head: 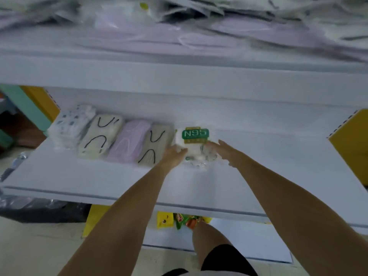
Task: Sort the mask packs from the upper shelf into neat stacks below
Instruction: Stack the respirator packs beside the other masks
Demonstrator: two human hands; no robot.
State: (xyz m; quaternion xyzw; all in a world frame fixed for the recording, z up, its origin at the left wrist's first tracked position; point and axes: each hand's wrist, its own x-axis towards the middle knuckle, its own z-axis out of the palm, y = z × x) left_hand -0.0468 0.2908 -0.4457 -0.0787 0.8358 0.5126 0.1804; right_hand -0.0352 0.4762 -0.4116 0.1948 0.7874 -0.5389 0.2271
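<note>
head view. on the lower shelf (258, 176), a row of five stacks set side by side: patterned white stack (66, 126), beige stack (100, 136) with black loops, lilac stack (129, 143), grey stack (155, 145), and at the right end the n95 pack (194, 139). appears to square up that last one between both hands: left hand (175, 154) against its left side, fingers blurred, grip impossible to tell; right hand (221, 149) with fingers straight, touching its right side, gripping nothing. looks only partly done: leaves a big loose heap of mask packs (199, 28) on the upper shelf (179, 74), blurred, yet to bring down and sort.
</note>
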